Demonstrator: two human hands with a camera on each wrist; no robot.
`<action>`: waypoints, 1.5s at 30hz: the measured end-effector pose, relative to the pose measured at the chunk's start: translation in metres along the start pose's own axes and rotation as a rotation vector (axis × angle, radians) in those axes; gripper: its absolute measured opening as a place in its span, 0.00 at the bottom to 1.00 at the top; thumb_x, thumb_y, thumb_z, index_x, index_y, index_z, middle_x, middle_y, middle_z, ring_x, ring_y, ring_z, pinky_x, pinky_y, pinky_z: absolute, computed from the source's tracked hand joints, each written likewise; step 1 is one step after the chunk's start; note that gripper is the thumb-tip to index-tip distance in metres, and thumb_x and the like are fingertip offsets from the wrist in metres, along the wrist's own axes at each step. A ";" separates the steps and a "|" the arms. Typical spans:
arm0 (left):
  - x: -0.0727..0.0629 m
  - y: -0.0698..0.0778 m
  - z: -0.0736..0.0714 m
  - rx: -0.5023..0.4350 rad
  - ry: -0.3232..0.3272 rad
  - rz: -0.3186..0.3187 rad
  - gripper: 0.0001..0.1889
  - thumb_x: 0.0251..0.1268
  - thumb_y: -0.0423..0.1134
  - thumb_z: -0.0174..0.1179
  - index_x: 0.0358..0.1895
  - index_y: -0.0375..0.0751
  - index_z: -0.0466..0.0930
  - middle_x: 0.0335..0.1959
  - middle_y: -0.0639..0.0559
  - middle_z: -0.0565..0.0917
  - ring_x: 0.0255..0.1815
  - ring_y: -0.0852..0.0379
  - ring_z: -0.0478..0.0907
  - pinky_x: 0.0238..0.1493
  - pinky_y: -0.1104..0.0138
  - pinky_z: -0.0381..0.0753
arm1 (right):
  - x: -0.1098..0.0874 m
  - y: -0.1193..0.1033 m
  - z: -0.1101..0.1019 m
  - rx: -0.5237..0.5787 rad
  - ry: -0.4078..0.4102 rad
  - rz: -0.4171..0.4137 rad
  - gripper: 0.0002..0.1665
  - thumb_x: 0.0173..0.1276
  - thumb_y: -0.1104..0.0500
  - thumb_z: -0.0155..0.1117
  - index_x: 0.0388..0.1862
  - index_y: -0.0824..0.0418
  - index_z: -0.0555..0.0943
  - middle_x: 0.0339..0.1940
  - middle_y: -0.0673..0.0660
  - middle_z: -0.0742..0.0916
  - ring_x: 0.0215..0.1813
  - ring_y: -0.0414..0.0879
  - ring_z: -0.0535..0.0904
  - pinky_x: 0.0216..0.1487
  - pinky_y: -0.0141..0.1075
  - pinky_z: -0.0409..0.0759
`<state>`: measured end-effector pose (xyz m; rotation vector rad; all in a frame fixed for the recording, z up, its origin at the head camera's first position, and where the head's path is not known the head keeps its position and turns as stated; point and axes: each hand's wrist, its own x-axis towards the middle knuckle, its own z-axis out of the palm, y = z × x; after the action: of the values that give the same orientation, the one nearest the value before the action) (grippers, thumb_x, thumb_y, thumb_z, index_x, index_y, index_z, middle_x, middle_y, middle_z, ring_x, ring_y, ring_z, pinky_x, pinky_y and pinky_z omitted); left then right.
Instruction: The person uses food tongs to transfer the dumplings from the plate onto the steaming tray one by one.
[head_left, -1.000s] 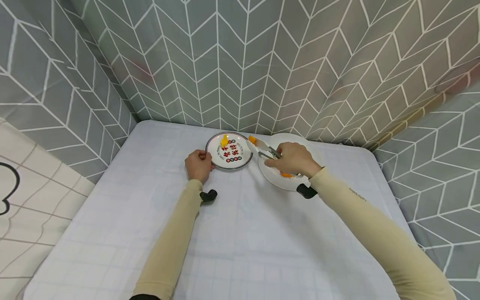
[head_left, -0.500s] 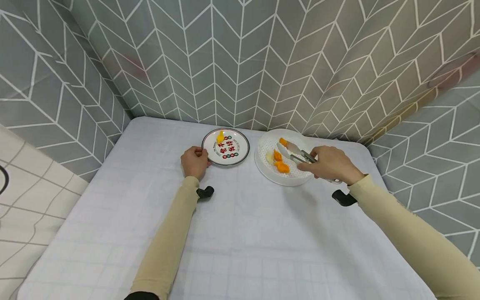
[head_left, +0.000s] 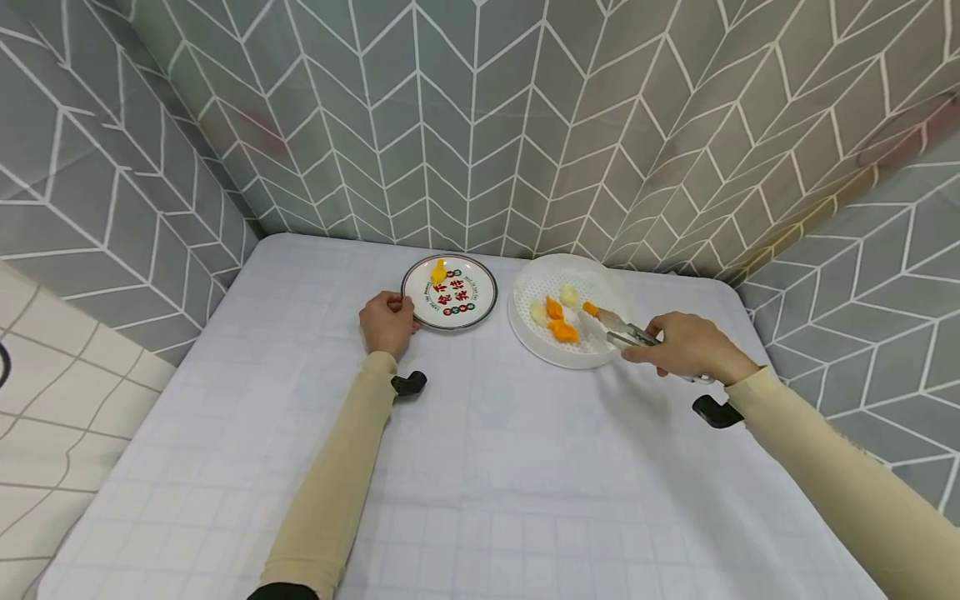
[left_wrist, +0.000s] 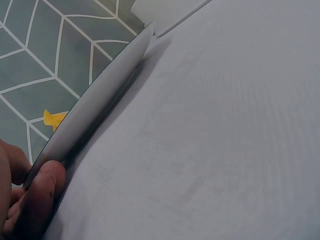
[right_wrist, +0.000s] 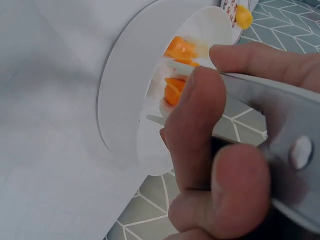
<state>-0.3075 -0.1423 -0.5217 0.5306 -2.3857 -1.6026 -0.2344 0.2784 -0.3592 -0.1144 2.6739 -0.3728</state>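
Observation:
My left hand (head_left: 387, 323) pinches the near-left rim of a small round plate (head_left: 480, 308) with red characters and a dark-edged rim. In the left wrist view thumb and fingers lie on both sides of that rim. A yellow piece (head_left: 438, 272) lies on the plate. My right hand (head_left: 686, 343) grips metal tongs (head_left: 636, 335) with whitish tips, over the right side of a white round dish (head_left: 525, 337) with a dotted inner surface. At the tongs' tips shows an orange piece (head_left: 591, 308). Orange pieces (head_left: 562, 331) and pale yellow pieces (head_left: 568, 294) lie in the dish.
A white cloth covers the table (head_left: 465, 450). Its back edge runs close behind the plate and dish. A grey curtain (head_left: 480, 125) with white chevron lines hangs behind and at both sides. Black wrist mounts (head_left: 408, 383) sit on both sleeves.
My right hand has moved right and toward me with the tongs and the orange piece, from between the plate and dish to over the dish's right side. My left hand stays on the plate's rim.

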 end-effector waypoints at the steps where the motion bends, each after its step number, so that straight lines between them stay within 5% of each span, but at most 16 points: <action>1: 0.000 0.000 0.000 -0.001 0.001 -0.002 0.13 0.81 0.40 0.59 0.56 0.34 0.83 0.42 0.41 0.88 0.25 0.56 0.86 0.26 0.75 0.85 | 0.002 0.001 0.000 -0.006 -0.004 -0.006 0.32 0.69 0.34 0.69 0.47 0.62 0.80 0.25 0.51 0.87 0.21 0.44 0.74 0.21 0.37 0.74; 24: -0.001 0.002 0.002 0.004 0.017 -0.015 0.14 0.81 0.41 0.59 0.56 0.35 0.83 0.41 0.42 0.88 0.25 0.57 0.85 0.25 0.74 0.85 | 0.022 0.007 -0.003 -0.037 -0.074 -0.016 0.38 0.67 0.32 0.70 0.52 0.65 0.82 0.26 0.52 0.88 0.27 0.45 0.76 0.26 0.35 0.72; 45: 0.001 0.000 0.002 0.004 0.015 0.021 0.13 0.80 0.40 0.60 0.55 0.34 0.85 0.40 0.40 0.90 0.22 0.60 0.84 0.24 0.74 0.83 | 0.005 0.000 -0.014 -0.069 -0.009 -0.029 0.45 0.64 0.26 0.70 0.55 0.65 0.82 0.26 0.52 0.88 0.29 0.47 0.79 0.26 0.37 0.74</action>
<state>-0.3088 -0.1411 -0.5225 0.5154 -2.3759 -1.5798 -0.2447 0.2813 -0.3495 -0.1747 2.6795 -0.2887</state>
